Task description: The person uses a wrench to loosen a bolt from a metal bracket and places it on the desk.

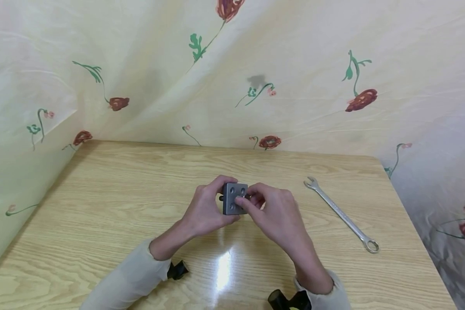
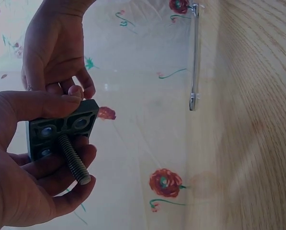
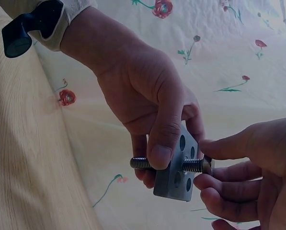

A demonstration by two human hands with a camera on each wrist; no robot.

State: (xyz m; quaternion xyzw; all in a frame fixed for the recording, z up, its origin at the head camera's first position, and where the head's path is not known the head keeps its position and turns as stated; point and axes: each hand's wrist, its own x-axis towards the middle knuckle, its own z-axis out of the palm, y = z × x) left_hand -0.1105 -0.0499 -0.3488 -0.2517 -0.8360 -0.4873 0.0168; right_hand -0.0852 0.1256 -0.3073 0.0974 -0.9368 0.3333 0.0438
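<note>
My left hand grips a small dark grey square plate by its edges, thumb on one side and fingers on the other. The plate has a round hole near each corner, and its back, seen in the left wrist view, is ribbed. Through its middle runs a threaded bolt, its shank sticking out on both faces. On the near side my right hand pinches the bolt head between thumb and fingers. A stretch of thread shows between head and plate. Both hands hold these parts above the wooden table.
A combination wrench lies slantwise on the table to the right of my hands. Flower-patterned cloth hangs behind the table and at both sides. Black camera mounts sit at both wrists, below the light sleeves.
</note>
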